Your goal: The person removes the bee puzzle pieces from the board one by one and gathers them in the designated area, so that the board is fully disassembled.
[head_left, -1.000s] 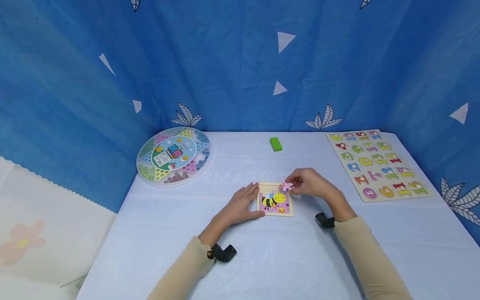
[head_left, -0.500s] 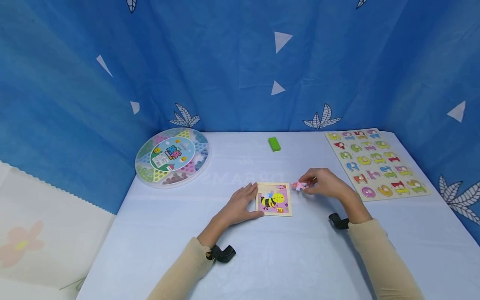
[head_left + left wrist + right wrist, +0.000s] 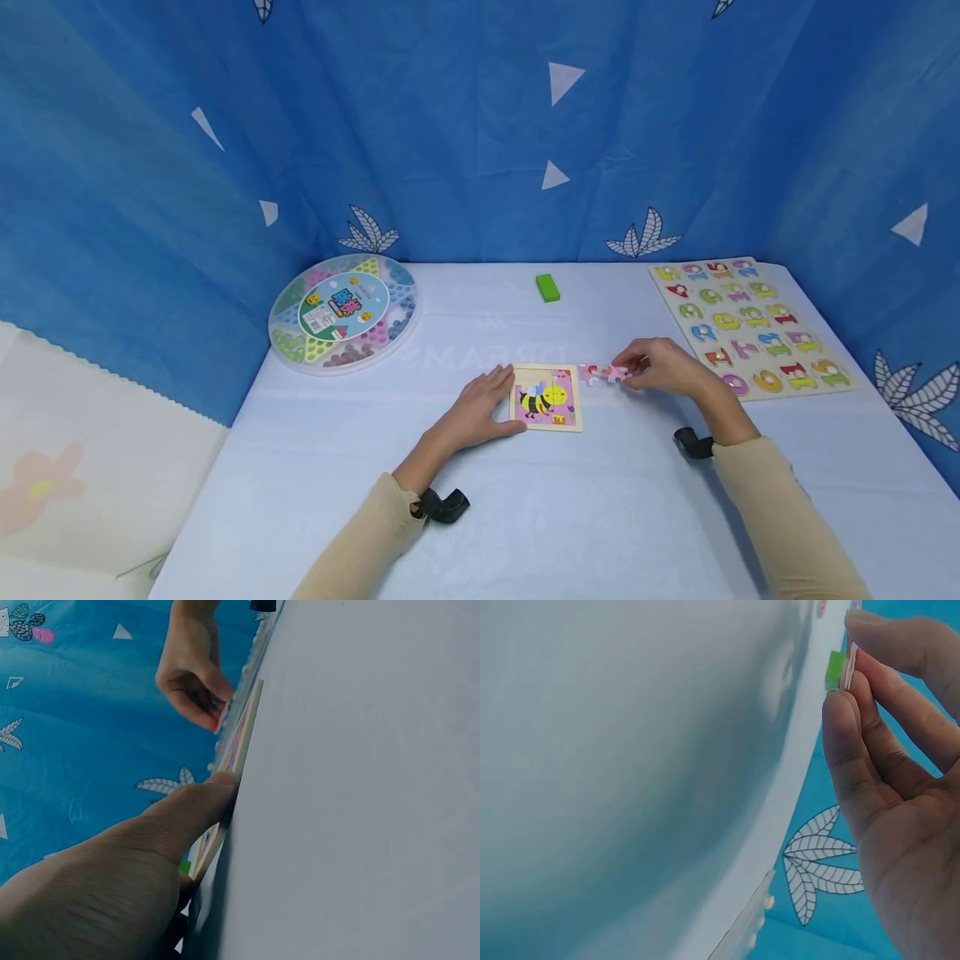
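A small square wooden jigsaw puzzle board [image 3: 547, 427] with a bee picture lies on the table. Its upper left part shows bare wood. My left hand [image 3: 480, 410] holds the board's left side, thumb at the near corner and fingers at the far one; in the left wrist view the thumb [image 3: 191, 810] presses its edge. Right of the board, my right hand [image 3: 660, 367] pinches a pink puzzle piece [image 3: 613, 373] between thumb and fingers. Another pink puzzle piece [image 3: 589, 374] shows between the held one and the board. In the right wrist view the held piece [image 3: 847, 671] appears edge-on.
A round Chinese checkers box [image 3: 345, 312] sits at the back left. At the back middle lies a green block [image 3: 547, 287]. A wooden number puzzle board [image 3: 750, 329] occupies the back right. Blue curtain [image 3: 465, 125] hangs behind the white table [image 3: 570, 517].
My right hand has moved rightward from over the board's far right corner, with a pink puzzle piece in its fingers. A second pink piece now shows beside the board. My left hand stays put.
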The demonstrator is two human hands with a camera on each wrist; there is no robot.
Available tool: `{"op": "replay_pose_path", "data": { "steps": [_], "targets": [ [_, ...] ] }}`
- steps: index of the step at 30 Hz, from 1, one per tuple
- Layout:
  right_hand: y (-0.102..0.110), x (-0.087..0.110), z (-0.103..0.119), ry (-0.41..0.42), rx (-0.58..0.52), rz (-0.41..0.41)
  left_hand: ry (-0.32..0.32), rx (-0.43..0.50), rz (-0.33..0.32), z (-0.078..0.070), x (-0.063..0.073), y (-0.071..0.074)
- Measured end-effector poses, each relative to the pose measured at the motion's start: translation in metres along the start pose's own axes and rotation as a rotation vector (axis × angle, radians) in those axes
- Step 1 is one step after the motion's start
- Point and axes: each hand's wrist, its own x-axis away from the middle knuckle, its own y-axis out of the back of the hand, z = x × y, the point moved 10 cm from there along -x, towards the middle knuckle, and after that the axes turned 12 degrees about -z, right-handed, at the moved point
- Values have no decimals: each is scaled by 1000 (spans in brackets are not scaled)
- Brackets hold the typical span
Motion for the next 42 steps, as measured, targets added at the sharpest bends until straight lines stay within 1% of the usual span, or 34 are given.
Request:
{"op": "replay_pose_path", "data": {
  "steps": [4,15,23,31,42],
  "targets": [
    [-2,-1,-5,-26,1,9,1,2,4,1,0,-1],
    [-9,-2,-12,-37,-14,15,-7,33,2,1,2,-3],
    [-10,-4,-12,-3,-12,13,-2,47,-10,2,2,-3],
    [-10,-6,-6,37,-8,18,0,33,-14,4,1,-1],
    [-9,-7,-5,42,3,15,-5,25,-13,3,-1,-1]
  ]
}}
